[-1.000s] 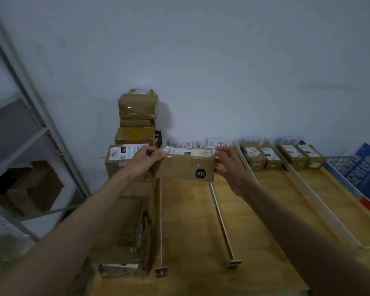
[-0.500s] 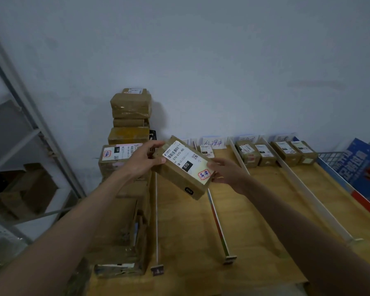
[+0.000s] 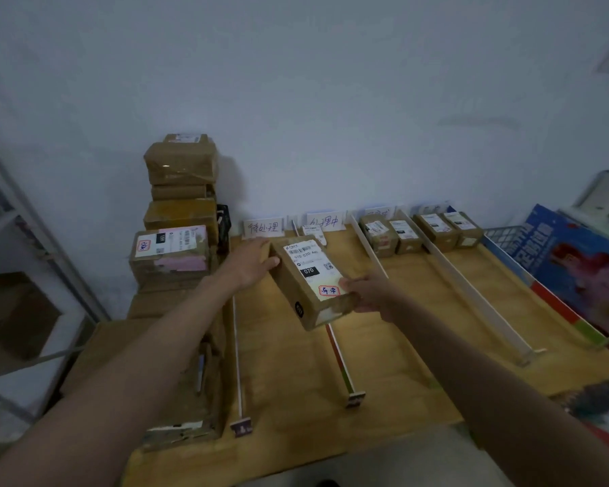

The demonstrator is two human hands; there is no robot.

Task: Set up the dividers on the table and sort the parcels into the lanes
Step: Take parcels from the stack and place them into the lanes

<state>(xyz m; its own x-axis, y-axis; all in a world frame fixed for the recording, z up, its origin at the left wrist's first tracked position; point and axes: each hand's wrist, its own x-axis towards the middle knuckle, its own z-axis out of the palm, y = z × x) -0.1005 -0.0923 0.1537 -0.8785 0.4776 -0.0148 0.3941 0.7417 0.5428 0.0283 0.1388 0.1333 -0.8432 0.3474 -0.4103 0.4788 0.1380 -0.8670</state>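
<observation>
A brown parcel [image 3: 306,279] with a white shipping label and a red stamp hangs tilted above the wooden table [image 3: 394,374], over the left lanes. My left hand [image 3: 252,263] grips its far left end; my right hand [image 3: 368,293] holds its near right corner. White divider strips [image 3: 466,293] run front to back and split the table into lanes. Handwritten lane cards [image 3: 262,226] stand against the wall. One small parcel [image 3: 313,230] lies at the back of the second lane, and several parcels [image 3: 421,232] sit at the back of the right lanes.
A tall stack of brown parcels [image 3: 180,219] stands at the table's left edge, with more boxes [image 3: 187,391] along the near left. A metal shelf [image 3: 25,261] is further left. A blue printed board [image 3: 577,268] and a wire basket [image 3: 503,235] border the right side.
Both hands turned the parcel so its label faces up, then lowered it and swung it lengthwise along the lanes. The view tipped downward.
</observation>
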